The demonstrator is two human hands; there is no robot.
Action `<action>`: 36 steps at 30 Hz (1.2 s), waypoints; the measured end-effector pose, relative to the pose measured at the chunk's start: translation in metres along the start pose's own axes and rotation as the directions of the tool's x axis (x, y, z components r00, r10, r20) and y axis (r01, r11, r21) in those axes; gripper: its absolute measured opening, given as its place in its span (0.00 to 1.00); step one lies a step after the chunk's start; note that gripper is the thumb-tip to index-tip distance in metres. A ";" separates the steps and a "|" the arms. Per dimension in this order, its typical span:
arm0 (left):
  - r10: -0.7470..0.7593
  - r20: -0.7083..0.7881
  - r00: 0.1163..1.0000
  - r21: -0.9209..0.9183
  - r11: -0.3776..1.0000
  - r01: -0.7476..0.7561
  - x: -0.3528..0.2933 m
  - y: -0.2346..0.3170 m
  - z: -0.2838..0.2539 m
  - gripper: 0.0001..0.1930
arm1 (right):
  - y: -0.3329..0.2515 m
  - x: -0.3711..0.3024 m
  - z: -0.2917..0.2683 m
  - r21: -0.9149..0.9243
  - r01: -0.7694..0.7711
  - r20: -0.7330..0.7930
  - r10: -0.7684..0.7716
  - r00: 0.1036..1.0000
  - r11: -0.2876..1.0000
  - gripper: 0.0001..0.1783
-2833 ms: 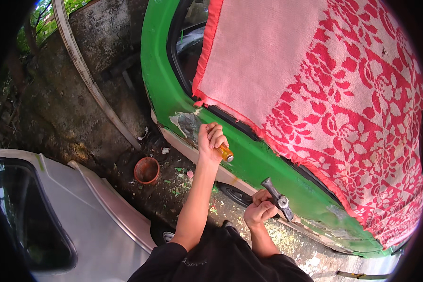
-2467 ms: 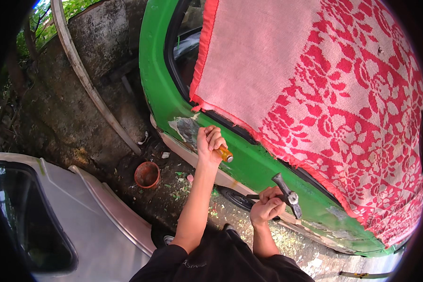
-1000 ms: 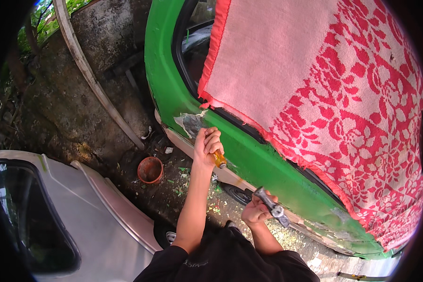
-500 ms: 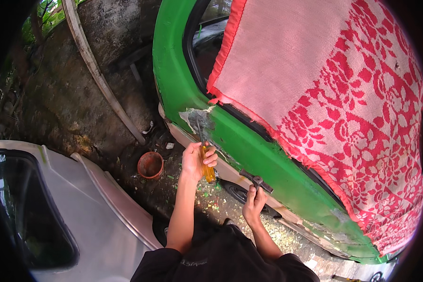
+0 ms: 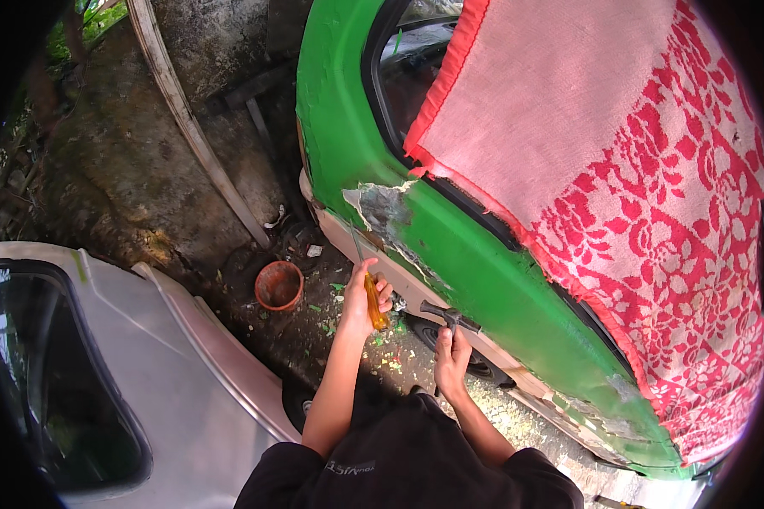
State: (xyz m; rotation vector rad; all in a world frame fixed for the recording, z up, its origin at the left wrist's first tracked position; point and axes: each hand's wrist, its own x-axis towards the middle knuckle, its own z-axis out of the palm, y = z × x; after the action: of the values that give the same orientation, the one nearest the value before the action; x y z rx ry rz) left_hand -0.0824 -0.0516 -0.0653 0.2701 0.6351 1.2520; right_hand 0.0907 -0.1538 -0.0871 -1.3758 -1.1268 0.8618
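Observation:
My left hand (image 5: 367, 297) is closed around the amber handle of a screwdriver (image 5: 374, 304). Its thin metal shaft points up and away, the tip close to the lower edge of the green car body (image 5: 450, 254). Just beyond lies a torn patch of peeling paint (image 5: 382, 208) with grey showing beneath. My right hand (image 5: 452, 360) grips a hammer (image 5: 452, 317) by its handle, the dark metal head uppermost and beside the car's side. Most of the hammer's handle is hidden by the hand.
A red and pink flowered blanket (image 5: 586, 170) covers the car's windows. On the left stands a silver car (image 5: 187, 373). A terracotta pot (image 5: 279, 286) sits on the littered ground, near a long curved strip (image 5: 191, 127) leaning on the wall. Paint chips lie below the green car.
The screwdriver's tip has come off the peeling patch and sits lower, toward the panel's bottom edge. The hammer has shifted slightly left, and the view has moved a little.

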 end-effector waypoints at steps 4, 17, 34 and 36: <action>0.000 0.007 1.000 -0.066 0.998 0.001 0.013 0.004 -0.015 0.10 | -0.002 0.001 0.013 0.017 -0.057 0.004 0.057 0.998 0.998 0.20; 0.032 -0.087 0.996 0.163 0.986 -0.018 0.042 -0.004 0.006 0.13 | -0.024 0.028 0.034 0.288 -0.257 0.184 0.210 0.960 0.922 0.12; 0.070 -0.207 0.976 0.119 0.992 -0.046 0.080 -0.001 0.025 0.19 | -0.017 0.070 -0.001 0.239 -0.269 0.372 0.168 0.913 0.933 0.14; 0.070 -0.196 0.978 0.121 0.992 -0.047 0.084 0.003 0.028 0.19 | -0.018 0.071 -0.001 0.260 -0.274 0.380 0.163 0.911 0.926 0.14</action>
State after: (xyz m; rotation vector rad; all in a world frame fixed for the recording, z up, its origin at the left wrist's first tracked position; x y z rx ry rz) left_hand -0.0544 0.0320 -0.0665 0.2628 0.8801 1.3107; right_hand 0.1090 -0.0871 -0.0620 -1.1245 -1.0539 1.4339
